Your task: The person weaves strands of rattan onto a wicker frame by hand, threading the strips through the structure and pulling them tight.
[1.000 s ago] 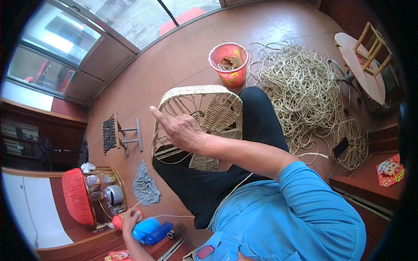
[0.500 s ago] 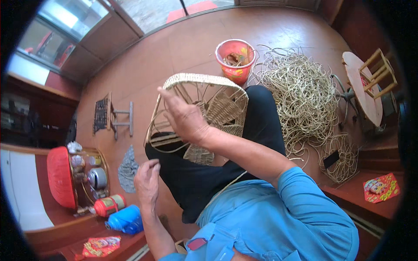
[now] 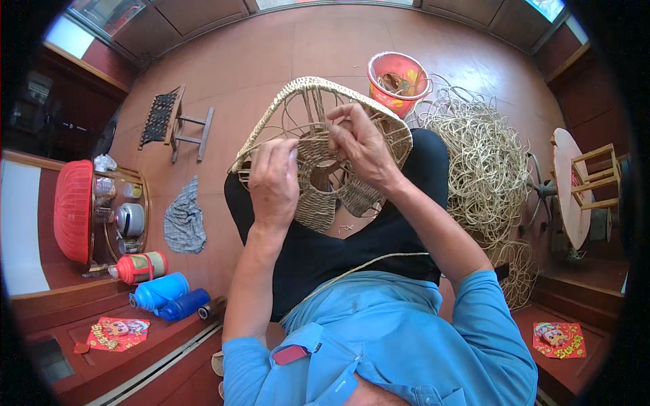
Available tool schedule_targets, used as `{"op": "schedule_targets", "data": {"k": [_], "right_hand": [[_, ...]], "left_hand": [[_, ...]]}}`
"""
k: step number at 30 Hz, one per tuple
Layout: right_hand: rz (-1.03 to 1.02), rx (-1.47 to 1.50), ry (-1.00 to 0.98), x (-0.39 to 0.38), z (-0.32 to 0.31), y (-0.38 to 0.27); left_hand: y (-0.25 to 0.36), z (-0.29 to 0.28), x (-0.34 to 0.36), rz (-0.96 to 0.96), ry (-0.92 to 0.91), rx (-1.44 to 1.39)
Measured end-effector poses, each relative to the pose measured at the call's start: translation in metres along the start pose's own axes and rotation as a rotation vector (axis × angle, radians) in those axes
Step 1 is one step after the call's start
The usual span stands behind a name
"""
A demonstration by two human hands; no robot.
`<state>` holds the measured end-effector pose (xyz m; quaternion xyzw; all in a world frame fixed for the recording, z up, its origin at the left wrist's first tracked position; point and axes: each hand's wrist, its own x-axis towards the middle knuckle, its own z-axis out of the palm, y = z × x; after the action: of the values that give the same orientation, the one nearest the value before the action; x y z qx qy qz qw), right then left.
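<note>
A half-woven straw piece [image 3: 322,218] with an open frame and panels rests across my thighs. My left hand [image 3: 273,179] is over its left part, fingers bent and closed on a thin strand [image 3: 311,134]. Toward the upper middle, my right hand [image 3: 361,145] has thumb and fingers curled together at the same strands. Both fingertips are small and partly hidden among the cords, so exactly which strand each grips is hard to tell. A long cord [image 3: 386,256] lies across my lap below the piece.
A red bucket [image 3: 399,84] and big cord heap [image 3: 484,162] are ahead-right, a tipped round table with small wooden chair [image 3: 596,176] beyond. Left are a folding stool [image 3: 162,118], grey cloth [image 3: 185,220], red-covered rack [image 3: 74,210] and several flasks [image 3: 159,291].
My left hand has risen from the flasks at lower left onto the woven piece. My right hand has moved rightward and curled its fingers. The view has turned more straight ahead.
</note>
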<state>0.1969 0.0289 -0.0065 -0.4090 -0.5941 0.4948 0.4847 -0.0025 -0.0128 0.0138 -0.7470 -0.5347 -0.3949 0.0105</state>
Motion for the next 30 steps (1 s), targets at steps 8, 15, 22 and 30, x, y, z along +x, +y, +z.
{"op": "schedule_targets", "data": {"k": [8,15,22,30], "right_hand": [[-0.022,-0.105,0.088,0.015,-0.048,-0.018],[-0.265,0.09,0.115,0.02,-0.042,-0.051],[-0.326,-0.321,0.292,-0.004,-0.023,-0.029],[-0.187,-0.671,0.02,0.005,-0.005,-0.012]], "left_hand": [[-0.001,0.022,0.017,0.138,-0.024,0.044],[0.0,0.037,0.033,0.1,0.017,-0.025],[0.006,0.049,0.029,0.078,0.082,0.092],[0.015,0.036,0.025,0.033,-0.09,0.092]]}}
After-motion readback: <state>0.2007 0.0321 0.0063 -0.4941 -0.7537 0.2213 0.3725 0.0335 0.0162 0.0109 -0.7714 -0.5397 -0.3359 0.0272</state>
